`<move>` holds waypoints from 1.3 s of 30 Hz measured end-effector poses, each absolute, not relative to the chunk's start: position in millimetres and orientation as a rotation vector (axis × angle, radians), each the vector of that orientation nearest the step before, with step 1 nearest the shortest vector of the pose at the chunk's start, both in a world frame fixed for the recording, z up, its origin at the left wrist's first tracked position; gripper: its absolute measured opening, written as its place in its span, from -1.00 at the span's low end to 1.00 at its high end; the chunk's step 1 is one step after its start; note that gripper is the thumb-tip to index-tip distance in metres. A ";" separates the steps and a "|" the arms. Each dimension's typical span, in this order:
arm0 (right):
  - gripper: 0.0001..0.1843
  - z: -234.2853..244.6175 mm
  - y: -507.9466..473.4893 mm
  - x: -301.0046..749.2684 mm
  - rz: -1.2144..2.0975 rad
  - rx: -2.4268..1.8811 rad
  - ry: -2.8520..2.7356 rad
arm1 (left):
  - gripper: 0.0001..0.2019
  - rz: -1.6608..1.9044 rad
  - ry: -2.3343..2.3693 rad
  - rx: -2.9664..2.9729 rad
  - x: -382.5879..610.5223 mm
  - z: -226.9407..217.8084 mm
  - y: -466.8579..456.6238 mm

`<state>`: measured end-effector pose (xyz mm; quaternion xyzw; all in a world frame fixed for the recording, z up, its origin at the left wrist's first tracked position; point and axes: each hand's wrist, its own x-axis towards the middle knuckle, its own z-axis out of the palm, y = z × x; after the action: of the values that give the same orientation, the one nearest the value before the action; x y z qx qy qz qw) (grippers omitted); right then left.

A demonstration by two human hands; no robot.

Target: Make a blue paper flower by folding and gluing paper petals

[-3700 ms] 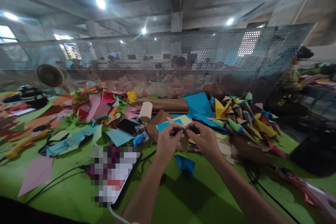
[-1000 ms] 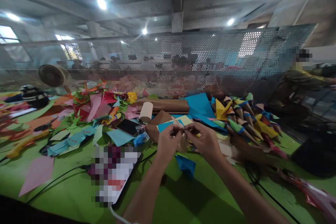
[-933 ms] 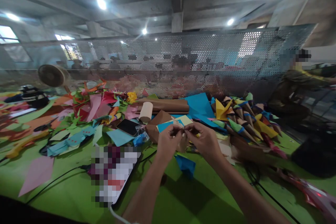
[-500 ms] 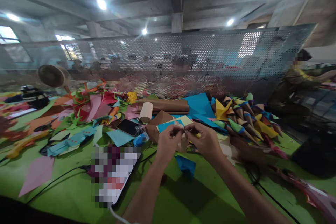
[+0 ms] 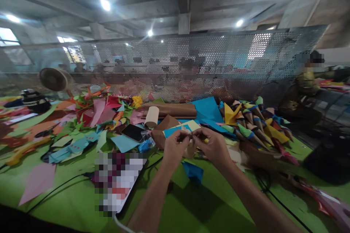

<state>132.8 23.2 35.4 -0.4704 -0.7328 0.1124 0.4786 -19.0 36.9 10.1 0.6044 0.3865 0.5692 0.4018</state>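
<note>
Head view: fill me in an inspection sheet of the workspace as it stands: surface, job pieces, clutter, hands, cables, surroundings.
Surface: green table, largely covered by paper; bare green shows toward the wearer.
Job's things: small tan piece between the hands, partly hidden by fingers.
Clutter: loose coloured paper at left, paper cones at right, dark phone, beige roll, blue folded paper below the hands in view.
Hands: left hand and right hand both pinching the tan piece.
Cables: black cable at left, another at right, white cable at the bottom edge.
Surroundings: perforated screen, fan, co-worker at right.
</note>
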 end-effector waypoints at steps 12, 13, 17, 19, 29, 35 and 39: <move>-0.88 32.9 24.1 133.4 0.167 -1.165 -1.814 | -0.87 1.424 1.008 1.605 -19.5 10.9 34.9; -0.88 32.9 24.2 133.1 0.175 -1.165 -1.807 | -0.87 1.427 1.009 1.602 -19.6 10.7 35.1; -0.88 33.9 25.0 131.6 0.237 -1.143 -1.780 | -0.88 1.433 0.993 1.569 -19.6 8.9 37.2; -0.88 34.2 25.4 131.3 0.272 -1.130 -1.764 | -0.88 1.433 0.974 1.540 -19.5 8.2 38.1; -0.86 33.1 23.2 132.1 0.284 -1.110 -1.770 | -0.87 1.443 0.980 1.485 -17.9 12.6 36.0; -0.88 31.7 23.3 130.2 0.244 -1.131 -1.783 | -0.91 1.447 1.015 1.538 -18.5 11.8 37.0; -0.89 30.6 23.3 130.0 0.275 -1.124 -1.770 | -0.91 1.437 0.999 1.539 -19.1 10.4 37.8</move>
<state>130.0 23.3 30.6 -0.4631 -0.7292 0.1132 0.4910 -19.1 37.8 10.4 0.6068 0.3937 0.5667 0.3946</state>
